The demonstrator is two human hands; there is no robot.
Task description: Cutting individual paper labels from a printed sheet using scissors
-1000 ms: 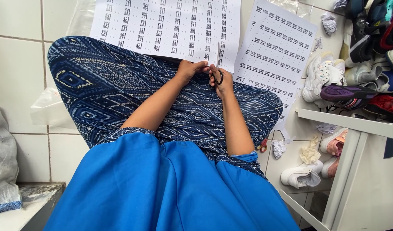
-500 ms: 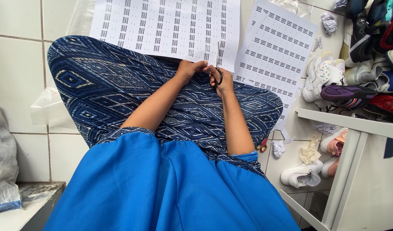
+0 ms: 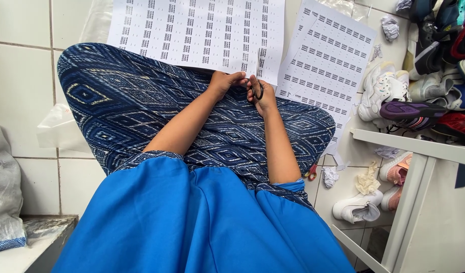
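A white printed sheet of labels point(image 3: 192, 30) lies over my knees, on the blue patterned skirt point(image 3: 116, 111). My right hand point(image 3: 262, 96) grips black-handled scissors point(image 3: 258, 86) whose blades cut up into the sheet's lower right edge. My left hand point(image 3: 223, 82) pinches the sheet's bottom edge just left of the cut. A second printed sheet point(image 3: 328, 65) lies to the right, partly under the first.
A pile of sneakers point(image 3: 419, 91) fills the right side above a white shelf frame point(image 3: 414, 146). More shoes point(image 3: 359, 207) and crumpled paper point(image 3: 331, 177) lie on the tiled floor. A grey sack point(image 3: 5, 192) stands at the left.
Both hands stay at the sheet's lower edge; the scissors have edged a little further into the paper.
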